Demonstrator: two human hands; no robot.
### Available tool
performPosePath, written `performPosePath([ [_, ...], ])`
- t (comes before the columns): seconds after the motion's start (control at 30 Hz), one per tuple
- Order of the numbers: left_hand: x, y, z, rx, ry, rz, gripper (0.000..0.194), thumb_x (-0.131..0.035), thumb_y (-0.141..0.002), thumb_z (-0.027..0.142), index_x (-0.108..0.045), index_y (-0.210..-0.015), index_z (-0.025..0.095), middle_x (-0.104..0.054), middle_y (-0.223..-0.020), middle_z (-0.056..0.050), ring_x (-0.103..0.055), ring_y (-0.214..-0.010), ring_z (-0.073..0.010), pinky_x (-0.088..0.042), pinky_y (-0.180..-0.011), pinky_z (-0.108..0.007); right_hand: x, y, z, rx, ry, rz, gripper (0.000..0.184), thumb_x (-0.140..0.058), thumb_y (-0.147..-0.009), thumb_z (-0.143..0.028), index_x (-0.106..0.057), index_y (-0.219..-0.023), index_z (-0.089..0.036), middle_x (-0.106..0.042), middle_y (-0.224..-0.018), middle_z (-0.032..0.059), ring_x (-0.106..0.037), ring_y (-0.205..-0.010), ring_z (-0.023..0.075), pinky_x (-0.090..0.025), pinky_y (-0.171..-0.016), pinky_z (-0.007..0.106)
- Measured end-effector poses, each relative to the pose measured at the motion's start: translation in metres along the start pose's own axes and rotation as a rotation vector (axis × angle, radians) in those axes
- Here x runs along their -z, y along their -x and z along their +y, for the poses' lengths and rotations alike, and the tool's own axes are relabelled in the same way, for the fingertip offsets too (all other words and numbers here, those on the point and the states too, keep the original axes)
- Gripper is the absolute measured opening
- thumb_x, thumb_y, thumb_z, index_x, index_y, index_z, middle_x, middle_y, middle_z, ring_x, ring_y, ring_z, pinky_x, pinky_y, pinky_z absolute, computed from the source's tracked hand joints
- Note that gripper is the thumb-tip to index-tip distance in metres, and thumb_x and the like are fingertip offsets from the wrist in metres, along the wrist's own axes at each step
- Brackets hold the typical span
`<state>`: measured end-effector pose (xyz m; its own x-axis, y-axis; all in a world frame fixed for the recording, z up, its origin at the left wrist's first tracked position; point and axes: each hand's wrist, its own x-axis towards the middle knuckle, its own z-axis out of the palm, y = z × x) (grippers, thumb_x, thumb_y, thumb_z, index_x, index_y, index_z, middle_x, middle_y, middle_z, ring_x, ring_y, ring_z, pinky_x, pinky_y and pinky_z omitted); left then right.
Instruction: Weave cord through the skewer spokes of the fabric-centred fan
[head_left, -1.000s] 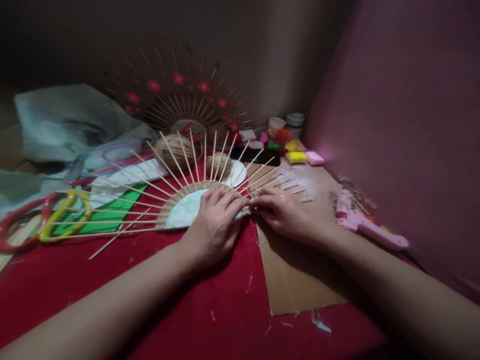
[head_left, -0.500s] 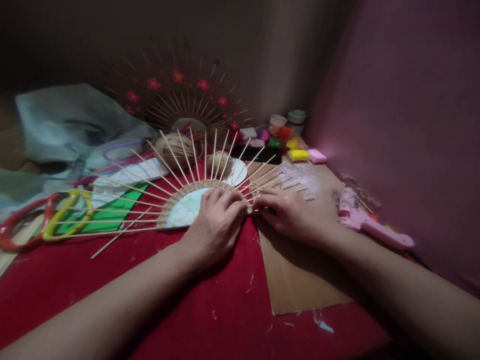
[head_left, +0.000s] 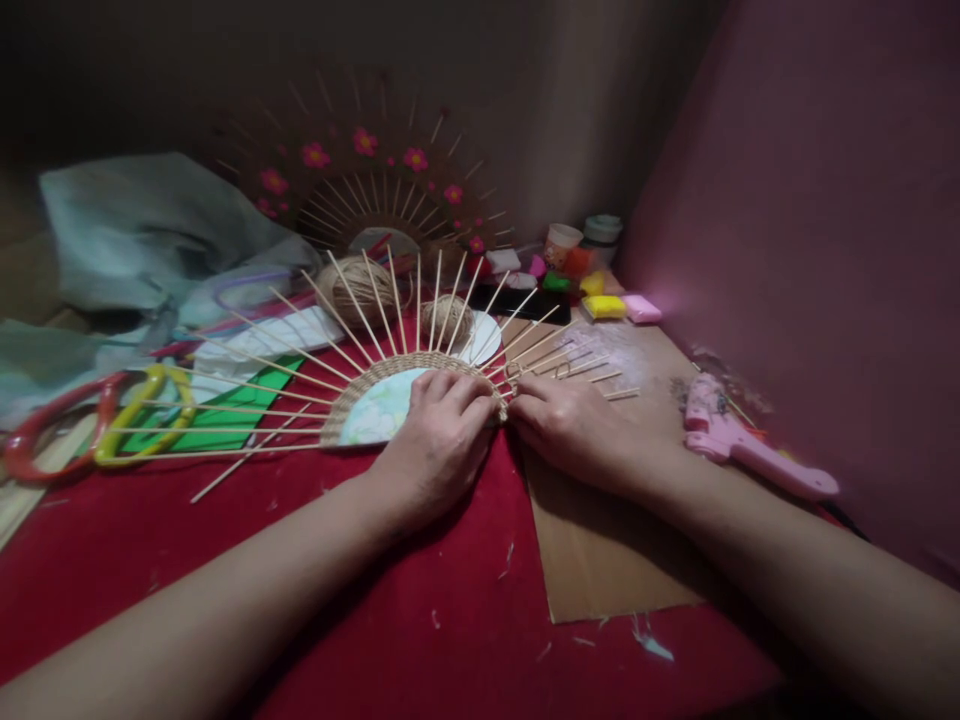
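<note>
A half-round fan frame lies before me, with thin wooden sticks (head_left: pixel 349 300) spreading outward. Its base is a pale blue-green half disc (head_left: pixel 379 405), edged by a woven twine band (head_left: pixel 360 378). My left hand (head_left: pixel 442 430) is closed over the right part of this base, thumb and fingers pressed at the band's end. Close against it, my right hand (head_left: pixel 566 420) pinches at that same corner. Loops of twine (head_left: pixel 559 371) stand out just above the right fingers. The fingertips of both hands are partly hidden.
Cardboard (head_left: pixel 600 560) lies under my right arm on the red cloth (head_left: pixel 360 620). A pink glue gun (head_left: pixel 750 450) is at right. Twine balls (head_left: pixel 356 290), a phone (head_left: pixel 525 305) and clay packets (head_left: pixel 604 307) sit behind. Scissors with red and yellow handles (head_left: pixel 146 415) lie left; a flowered fan (head_left: pixel 365 142) stands behind.
My right fingers have drawn in to the band's corner, closing the small gap to my left hand. The left hand keeps its hold. The whole view has shifted slightly.
</note>
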<state>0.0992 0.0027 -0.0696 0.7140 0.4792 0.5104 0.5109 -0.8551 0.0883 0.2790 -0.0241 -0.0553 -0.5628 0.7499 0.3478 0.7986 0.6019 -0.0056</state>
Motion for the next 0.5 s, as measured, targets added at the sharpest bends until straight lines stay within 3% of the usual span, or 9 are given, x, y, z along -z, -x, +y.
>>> performPosePath([
  [0.37, 0.0002, -0.0001, -0.0005, 0.002, -0.004, -0.007, 0.018, -0.041, -0.087, 0.018, -0.058, -0.094, 0.015, -0.058, -0.102, -0.01, -0.044, -0.093, -0.023, -0.032, -0.087, -0.043, -0.0021, -0.0016, 0.0002, 0.005, 0.018, 0.008, 0.029, -0.031, -0.089, -0.015, -0.06, -0.091, -0.013, -0.059, -0.082, 0.0082, -0.048, -0.069, 0.0148, -0.035, -0.059, 0.027],
  [0.5, 0.0008, 0.0005, 0.0001, 0.012, 0.0, -0.014, 0.019, -0.041, -0.087, 0.018, -0.056, -0.097, 0.015, -0.057, -0.103, -0.01, -0.043, -0.093, -0.0233, -0.032, -0.087, -0.042, 0.0002, 0.0013, 0.0027, -0.012, -0.087, 0.058, 0.023, -0.038, -0.087, -0.015, -0.061, -0.086, -0.013, -0.06, -0.082, 0.0079, -0.051, -0.069, 0.0144, -0.039, -0.06, 0.026],
])
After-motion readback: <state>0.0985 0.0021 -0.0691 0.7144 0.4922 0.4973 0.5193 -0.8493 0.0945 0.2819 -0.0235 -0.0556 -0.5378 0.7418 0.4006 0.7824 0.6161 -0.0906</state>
